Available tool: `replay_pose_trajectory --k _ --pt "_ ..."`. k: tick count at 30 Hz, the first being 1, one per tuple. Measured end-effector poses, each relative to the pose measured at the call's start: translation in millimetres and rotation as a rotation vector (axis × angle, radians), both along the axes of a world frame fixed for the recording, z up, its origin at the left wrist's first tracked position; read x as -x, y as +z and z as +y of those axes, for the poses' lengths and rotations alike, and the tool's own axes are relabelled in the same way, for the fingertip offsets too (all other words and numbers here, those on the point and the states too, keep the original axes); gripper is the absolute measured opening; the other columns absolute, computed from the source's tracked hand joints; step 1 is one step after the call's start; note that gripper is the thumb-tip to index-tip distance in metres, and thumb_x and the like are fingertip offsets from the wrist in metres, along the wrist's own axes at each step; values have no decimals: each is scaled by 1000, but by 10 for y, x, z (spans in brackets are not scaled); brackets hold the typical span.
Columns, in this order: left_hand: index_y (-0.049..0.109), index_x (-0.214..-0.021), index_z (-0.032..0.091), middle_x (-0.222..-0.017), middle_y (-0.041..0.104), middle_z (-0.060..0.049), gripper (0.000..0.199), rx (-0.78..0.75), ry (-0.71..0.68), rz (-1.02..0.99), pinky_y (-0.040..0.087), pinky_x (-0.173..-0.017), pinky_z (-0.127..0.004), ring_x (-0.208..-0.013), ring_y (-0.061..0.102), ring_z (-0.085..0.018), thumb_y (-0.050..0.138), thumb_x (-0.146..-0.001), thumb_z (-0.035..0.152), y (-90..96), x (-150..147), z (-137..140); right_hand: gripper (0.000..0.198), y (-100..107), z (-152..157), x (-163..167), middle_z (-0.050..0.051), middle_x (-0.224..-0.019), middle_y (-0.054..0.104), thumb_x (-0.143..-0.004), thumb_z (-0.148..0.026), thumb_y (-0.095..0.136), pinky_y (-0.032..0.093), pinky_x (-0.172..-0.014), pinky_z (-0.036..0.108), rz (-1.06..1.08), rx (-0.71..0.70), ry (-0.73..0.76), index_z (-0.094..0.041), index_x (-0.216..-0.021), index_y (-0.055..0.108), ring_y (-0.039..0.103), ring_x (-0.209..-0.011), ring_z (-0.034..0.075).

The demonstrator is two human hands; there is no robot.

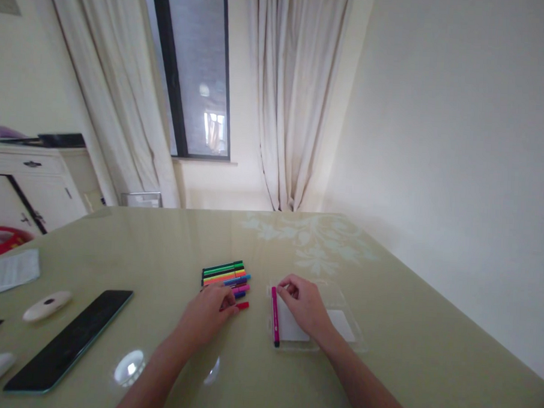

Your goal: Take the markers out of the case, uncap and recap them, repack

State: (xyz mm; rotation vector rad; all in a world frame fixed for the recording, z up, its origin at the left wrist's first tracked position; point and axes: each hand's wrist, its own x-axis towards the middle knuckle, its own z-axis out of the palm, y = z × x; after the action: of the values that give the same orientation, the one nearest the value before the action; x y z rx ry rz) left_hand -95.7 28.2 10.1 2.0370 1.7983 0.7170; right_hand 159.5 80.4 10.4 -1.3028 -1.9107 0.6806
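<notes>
A clear plastic case (360, 340) with a white insert (289, 325) lies open on the table. Along its left side is a magenta marker (275, 318) with a dark lower end. The curled fingers of my right hand (304, 301) pinch at the marker's upper end. To the left, several coloured markers (224, 274) lie side by side, among them green, yellow, orange, blue and pink ones. My left hand (208, 312) covers the near part of this row. Its thumb and forefinger close on a red marker (243, 305), whose right end sticks out.
A dark tablet or phone (72, 342) lies at the left, beside a white oval object (47, 306). Further left are a paper or cloth (10, 271) and a red ring-shaped object (4, 240). The table (162, 241) meets a wall on the right.
</notes>
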Motion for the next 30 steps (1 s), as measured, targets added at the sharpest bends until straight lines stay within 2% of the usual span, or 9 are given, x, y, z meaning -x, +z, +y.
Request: replay_pose_trajectory --k 3,8,10,12,15,18,21,26,30 --pt "66 -81 22 -93 72 -6 19 -5 -77 -170 48 -82 -36 -91 65 -25 59 -87 39 22 -161 -2 19 13 -28 31 1 -69 68 -90 -35 64 44 -63 26 92 24 75 -20 -83 74 60 -64 16" --pt "66 -94 20 -85 72 -4 41 53 -124 -572 51 -74 -32 -80 66 -21 49 -98 57 90 -492 -44 34 93 -125 130 1 -77 69 -89 -50 67 44 -53 24 399 259 288 -19 -102 75 57 -57 13" --pt "66 -97 20 -85 72 -4 46 106 -104 -679 51 -68 -30 -75 66 -19 48 -98 61 96 -584 -73 36 123 -142 149 0 -73 67 -86 -52 72 44 -52 24 491 302 320 -18 -96 75 56 -56 12" --pt "66 -96 19 -84 72 -3 49 152 -99 -749 49 -61 -27 -69 64 -17 50 -95 66 89 -636 -91 37 152 -134 137 -1 -68 65 -83 -54 75 44 -53 24 579 310 291 -18 -86 73 56 -57 12" --pt "67 -89 17 -76 68 -2 50 159 -137 -796 46 -58 -26 -64 60 -15 61 -88 67 67 -663 -89 39 199 -92 70 0 -70 66 -78 -56 79 44 -55 24 725 316 190 -19 -80 68 61 -62 13" --pt "69 -86 17 -70 64 0 49 135 -146 -803 45 -59 -26 -62 58 -14 67 -84 65 37 -687 -78 40 224 -56 11 2 -73 70 -75 -56 81 43 -56 24 796 362 170 -19 -82 66 65 -64 15" --pt "69 -88 16 -70 65 0 46 149 -168 -816 44 -59 -26 -61 58 -14 63 -89 62 -3 -742 -90 38 204 -43 10 3 -74 72 -76 -53 81 43 -56 25 758 357 177 -19 -85 65 66 -65 16" --pt "72 -96 17 -82 73 -3 38 205 -198 -809 48 -65 -28 -71 64 -17 67 -88 54 -40 -843 -142 40 150 -4 32 0 -69 71 -72 -46 83 43 -52 24 685 331 148 -18 -95 66 64 -60 15" --pt "75 -96 18 -86 75 -4 33 145 -203 -717 48 -68 -30 -76 65 -19 61 -93 48 21 -825 -198 35 187 23 -73 -2 -63 67 -73 -41 79 43 -52 24 626 325 105 -17 -97 67 63 -59 15"
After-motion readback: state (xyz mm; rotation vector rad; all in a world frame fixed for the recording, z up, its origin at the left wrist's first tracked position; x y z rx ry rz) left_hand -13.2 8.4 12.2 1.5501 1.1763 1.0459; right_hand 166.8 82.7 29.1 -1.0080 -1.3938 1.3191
